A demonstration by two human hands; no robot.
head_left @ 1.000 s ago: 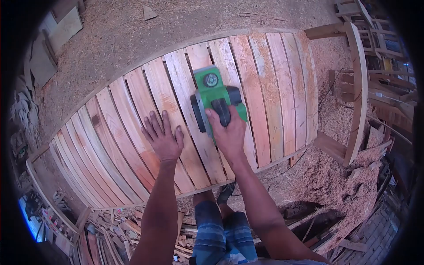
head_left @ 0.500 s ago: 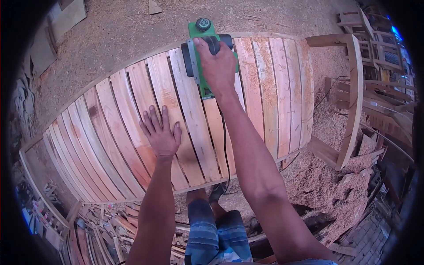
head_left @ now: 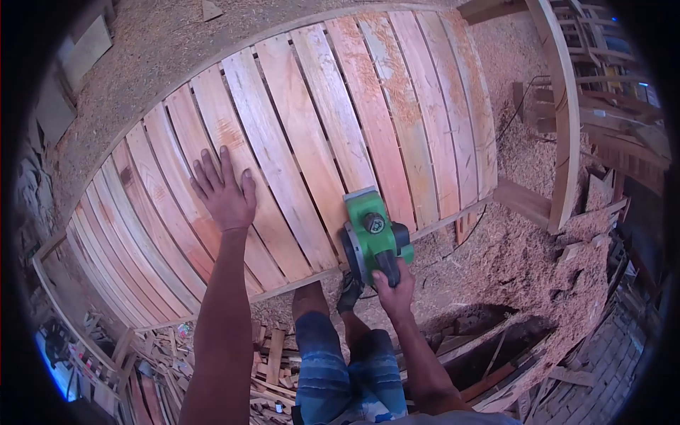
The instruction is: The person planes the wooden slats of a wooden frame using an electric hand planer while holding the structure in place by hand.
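A green electric planer (head_left: 368, 219) rests at the near edge of a slatted wooden frame (head_left: 283, 99), its front reaching over the slats. My right hand (head_left: 395, 292) is closed around its black rear handle. My left hand (head_left: 228, 195) lies flat on the slats to the left of the planer, fingers spread and holding nothing. Shavings are strewn over the slats on the right, and a rough, darker patch marks the slat just beyond my left fingertips. The planer's underside is hidden.
A wooden end post (head_left: 559, 120) rises at the frame's right end. Heaped shavings (head_left: 510, 276) cover the ground at right, and scrap wood (head_left: 273, 358) lies by my legs. A dark cable (head_left: 471, 237) runs beside the right end. Stacked wooden pieces (head_left: 609, 106) stand at far right.
My right hand has pulled the planer from the far edge of the slats to the near edge. The view has shifted; my left hand still lies flat on the slats.
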